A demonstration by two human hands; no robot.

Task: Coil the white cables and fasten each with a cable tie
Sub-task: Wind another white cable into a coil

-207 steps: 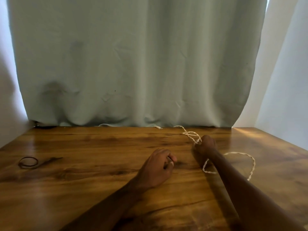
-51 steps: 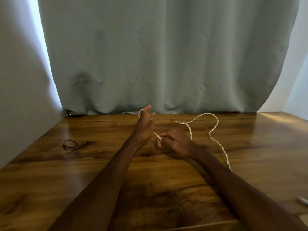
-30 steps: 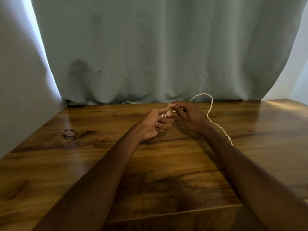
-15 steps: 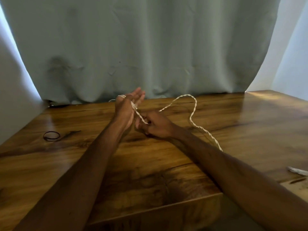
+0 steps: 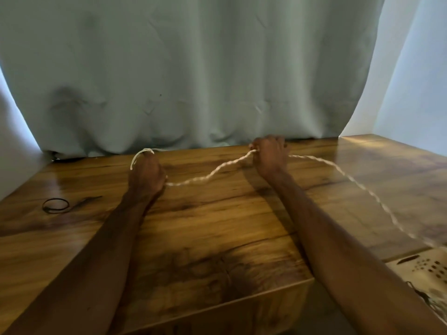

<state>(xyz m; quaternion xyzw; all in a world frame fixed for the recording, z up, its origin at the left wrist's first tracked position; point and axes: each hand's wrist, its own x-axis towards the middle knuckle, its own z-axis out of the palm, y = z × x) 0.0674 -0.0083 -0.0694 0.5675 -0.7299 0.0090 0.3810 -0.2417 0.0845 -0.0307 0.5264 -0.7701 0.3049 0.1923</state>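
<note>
Head view: a black cable tie (image 5: pixel 55 205) lies on the table (image 5: pixel 217 228), far left. The left hand (image 5: pixel 146 175) holds the white cable (image 5: pixel 205 176), looped over its fingers. The cable sags across to the right hand (image 5: pixel 269 154), which pinches it, then trails rightward.

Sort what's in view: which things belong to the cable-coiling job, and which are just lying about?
Job in hand: white twisted cable, held by left hand and right hand; thin black loop on the brown wooden table, likely the tie.
Lying about: beige perforated basket; pale green curtain.
</note>
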